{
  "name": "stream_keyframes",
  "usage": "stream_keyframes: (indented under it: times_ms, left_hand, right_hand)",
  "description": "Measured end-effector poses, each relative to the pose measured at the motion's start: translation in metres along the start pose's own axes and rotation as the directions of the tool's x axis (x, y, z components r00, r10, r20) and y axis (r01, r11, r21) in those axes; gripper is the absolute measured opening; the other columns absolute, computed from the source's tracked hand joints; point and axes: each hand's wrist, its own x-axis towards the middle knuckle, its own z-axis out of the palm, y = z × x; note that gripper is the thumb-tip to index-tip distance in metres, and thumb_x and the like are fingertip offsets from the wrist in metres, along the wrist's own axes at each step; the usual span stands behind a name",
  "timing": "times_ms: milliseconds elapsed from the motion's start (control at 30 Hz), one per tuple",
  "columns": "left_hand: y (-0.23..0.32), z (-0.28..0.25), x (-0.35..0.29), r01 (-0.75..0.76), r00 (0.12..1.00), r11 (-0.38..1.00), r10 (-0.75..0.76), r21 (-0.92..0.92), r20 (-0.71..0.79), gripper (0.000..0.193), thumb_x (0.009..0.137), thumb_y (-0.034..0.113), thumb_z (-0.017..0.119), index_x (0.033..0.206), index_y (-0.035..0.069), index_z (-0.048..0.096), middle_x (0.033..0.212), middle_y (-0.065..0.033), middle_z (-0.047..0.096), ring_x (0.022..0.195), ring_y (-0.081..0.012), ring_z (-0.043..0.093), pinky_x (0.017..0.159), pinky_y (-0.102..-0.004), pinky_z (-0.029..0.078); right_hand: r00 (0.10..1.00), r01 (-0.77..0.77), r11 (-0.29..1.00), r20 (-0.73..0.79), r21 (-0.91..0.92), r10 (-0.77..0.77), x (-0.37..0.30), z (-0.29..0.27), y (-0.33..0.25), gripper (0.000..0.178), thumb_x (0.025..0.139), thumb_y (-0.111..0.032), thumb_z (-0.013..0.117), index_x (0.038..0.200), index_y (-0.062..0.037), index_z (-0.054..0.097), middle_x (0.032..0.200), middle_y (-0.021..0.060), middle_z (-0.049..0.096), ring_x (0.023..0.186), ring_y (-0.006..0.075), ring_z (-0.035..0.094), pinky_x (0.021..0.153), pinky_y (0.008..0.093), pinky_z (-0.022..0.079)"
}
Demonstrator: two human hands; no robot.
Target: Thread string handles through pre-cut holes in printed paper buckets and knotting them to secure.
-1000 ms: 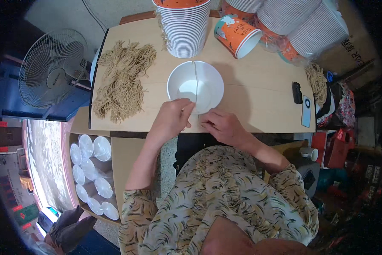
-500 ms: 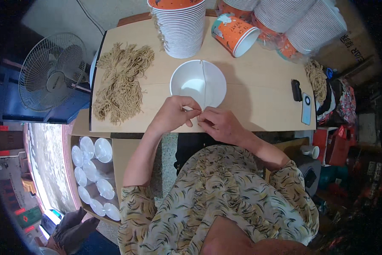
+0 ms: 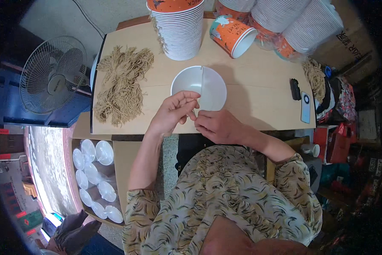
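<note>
A white paper bucket (image 3: 216,93) stands upright at the table's near edge, its round mouth facing up. A thin tan cord (image 3: 202,80) crosses that mouth from the far rim to the near rim. My left hand (image 3: 170,114) is at the near-left rim, thumb and fingers pinched on the cord's near end. My right hand (image 3: 220,126) is closed beside it at the near rim, fingertips on the same cord end. The fingers hide the exact spot where cord and rim meet.
Bundles of tan cord (image 3: 122,87) lie on the left of the table (image 3: 267,93). Behind stand a tall bucket stack (image 3: 181,36), one orange bucket (image 3: 231,36) on its side, and bagged stacks (image 3: 312,29). A fan (image 3: 55,80) is at left; clear cups fill a carton (image 3: 125,170) below.
My left hand has drawn slightly up and left from the right hand, its fingers curling more over the bucket's rim. My right hand stays nearly in place at the near rim.
</note>
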Motion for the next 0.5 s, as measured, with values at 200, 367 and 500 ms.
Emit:
stream_keyframes:
  times_ms: [200, 367, 500]
  left_hand:
    - [-0.002, 0.002, 0.000, -0.059, 0.998, 0.980, 0.059, 0.191, 0.006, 0.027, 0.098, 0.008, 0.061, 0.125, 0.006, 0.062, 0.104, 0.0019, 0.069, 0.077, -0.0018, 0.057, 0.058, -0.0164, 0.037]
    - [-0.005, 0.001, -0.006, -0.059, 0.998, 0.980, 0.052, 0.189, 0.042, 0.024, 0.101, 0.009, 0.056, 0.125, 0.008, 0.063, 0.105, 0.0038, 0.069, 0.081, -0.0004, 0.055, 0.064, -0.0188, 0.041]
    - [0.001, 0.007, -0.010, -0.178, 0.983, 0.959, 0.166, 0.222, 0.074, 0.031, 0.098, 0.002, 0.056, 0.129, 0.005, 0.059, 0.107, 0.0018, 0.069, 0.092, -0.0038, 0.059, 0.074, -0.0215, 0.047]
  right_hand:
    - [0.993, 0.064, 0.989, 0.103, -0.131, -0.051, 0.016, -0.025, -0.014, 0.010, 0.086, -0.010, 0.064, 0.090, -0.0036, 0.057, 0.086, 0.0094, 0.058, 0.079, 0.0261, 0.064, 0.059, 0.0399, 0.054]
    - [1.000, 0.029, 0.996, 0.002, -0.087, -0.029, 0.032, -0.027, -0.013, 0.010, 0.086, -0.009, 0.068, 0.089, -0.0056, 0.059, 0.096, 0.0074, 0.061, 0.077, 0.0268, 0.065, 0.060, 0.0390, 0.054]
    - [0.999, -0.005, 0.998, -0.042, 0.059, 0.007, 0.039, -0.034, -0.008, 0.009, 0.087, -0.005, 0.067, 0.088, -0.0037, 0.058, 0.109, 0.0084, 0.060, 0.076, 0.0228, 0.064, 0.061, 0.0349, 0.052]
